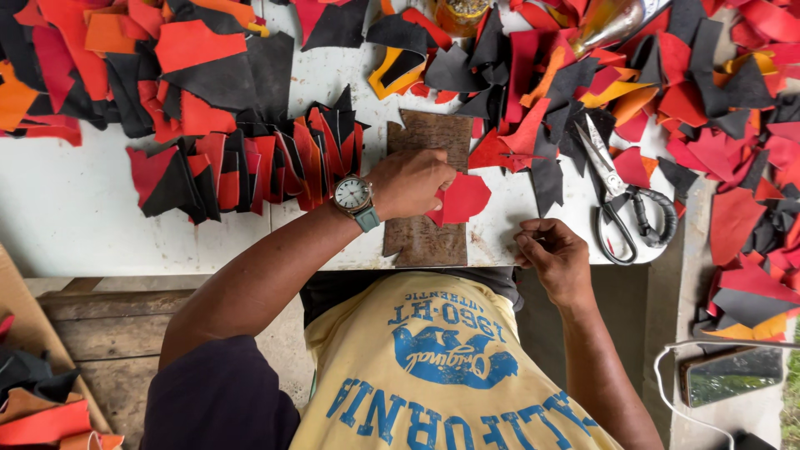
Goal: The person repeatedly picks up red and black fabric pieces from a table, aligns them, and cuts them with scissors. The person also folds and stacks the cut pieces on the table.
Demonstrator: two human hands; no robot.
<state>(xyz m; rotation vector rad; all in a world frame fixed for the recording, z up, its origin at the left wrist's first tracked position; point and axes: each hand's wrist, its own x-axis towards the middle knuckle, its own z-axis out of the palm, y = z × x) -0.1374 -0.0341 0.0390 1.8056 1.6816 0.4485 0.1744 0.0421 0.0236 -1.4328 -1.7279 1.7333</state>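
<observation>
Centrally in the frame, the left hand rests knuckles-up on a brown rectangular board that lies on the white worktop. Its grip is closed on a red leather piece, which sticks out to the right of the fingers and lies partly on the board, partly on the bare worktop. A round watch with a green strap sits on that wrist.

Lower and to the right, the right hand sits at the worktop's near edge, its fingers curled inward; whether they pinch anything I cannot tell. It is apart from the red piece.

Just right of that hand lie large scissors, blades pointing toward the top of the frame, handles wrapped in dark material.

Left of the board, a fanned row of red-and-black triangular pieces overlaps along the worktop. Heaps of red, orange and black scraps fill the top and right of the frame. A phone with a white cable lies at the lower right.
</observation>
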